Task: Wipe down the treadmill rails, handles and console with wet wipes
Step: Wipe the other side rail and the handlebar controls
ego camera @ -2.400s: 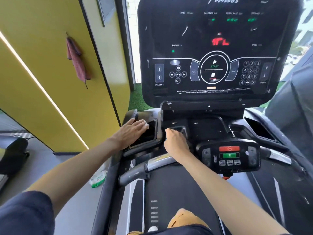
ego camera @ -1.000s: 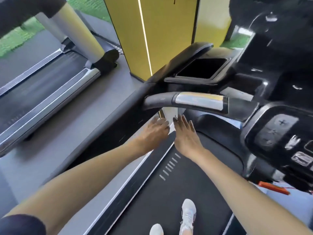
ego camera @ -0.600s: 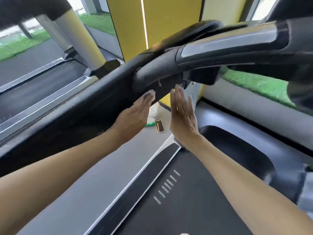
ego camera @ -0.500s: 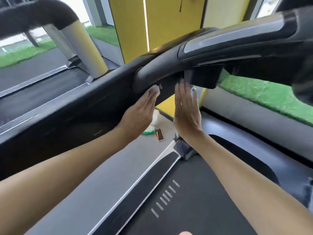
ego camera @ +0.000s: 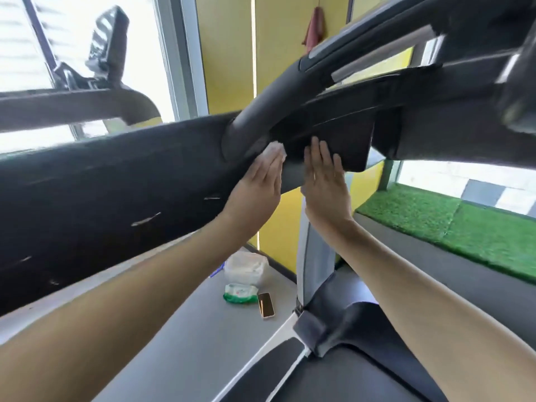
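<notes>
**Left hand** (ego camera: 255, 187): fingers straight and together, palm up, pressing a white wet wipe (ego camera: 274, 148) against the underside of the treadmill where the handle (ego camera: 275, 91) joins the side rail (ego camera: 116, 184). The wipe shows only at the fingertips. It is pinned flat, not clutched.

**Right hand** (ego camera: 324, 181): flat, fingers straight, holding nothing. It lies just beside the left hand, and its fingertips touch the underside of the console housing (ego camera: 336, 140).

**Treadmill, nearby parts:** grey upright (ego camera: 314, 248) directly below the hands; belt deck (ego camera: 377, 381) at the lower right. The console face is not in view.

**Floor, left of the upright:** clear tub of wipes (ego camera: 246, 266), green wipe pack (ego camera: 240, 293) touching it, and a phone (ego camera: 266, 304) just beside the pack.

**Surroundings:** yellow wall panel with a red cloth (ego camera: 314, 27) hanging on it, a green turf strip (ego camera: 449, 224) along the window, and a neighbouring machine (ego camera: 87, 105) on the left.

**Progress (judgement):** wiping is under way at the underside of the handle-rail joint. No wet sheen can be made out, so it is not possible to tell which surfaces are already done. The long run of the rail, the handle grips and the console face probably need checking or a pass. Fresh wipes are within reach on the floor.
</notes>
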A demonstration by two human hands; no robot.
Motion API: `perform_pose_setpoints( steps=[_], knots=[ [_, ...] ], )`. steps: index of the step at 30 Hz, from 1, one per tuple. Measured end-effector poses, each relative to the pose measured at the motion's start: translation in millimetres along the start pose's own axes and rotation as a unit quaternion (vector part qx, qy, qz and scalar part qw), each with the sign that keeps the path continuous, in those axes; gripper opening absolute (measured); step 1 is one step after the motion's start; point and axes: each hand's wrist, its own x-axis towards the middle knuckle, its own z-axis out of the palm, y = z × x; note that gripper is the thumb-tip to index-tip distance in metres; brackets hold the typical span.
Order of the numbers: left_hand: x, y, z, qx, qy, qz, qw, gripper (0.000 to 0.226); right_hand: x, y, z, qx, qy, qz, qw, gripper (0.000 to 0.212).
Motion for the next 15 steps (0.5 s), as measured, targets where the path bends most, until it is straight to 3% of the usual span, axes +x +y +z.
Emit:
perform_pose_setpoints(
  steps=[3,8,12,15],
  knots=[
    [-27,6,3,0.000,-0.028,0.070,0.997,0.056,-1,5,5,-0.018,0.039,-0.002,0.999,0.071],
    [-19,-20,2,-0.027,0.028,-0.010,0.999,0.052,-3,7,1,0.022,0.042,0.001,0.999,0.079],
    [-29,-2,15,-0.028,0.012,0.154,0.988,0.045,-3,16,1,0.024,0.059,-0.025,0.998,0.077],
    [-21,-16,14,-0.059,0.034,0.084,0.994,0.051,-2,21,0,0.046,0.052,-0.046,0.997,0.079]
  ],
)
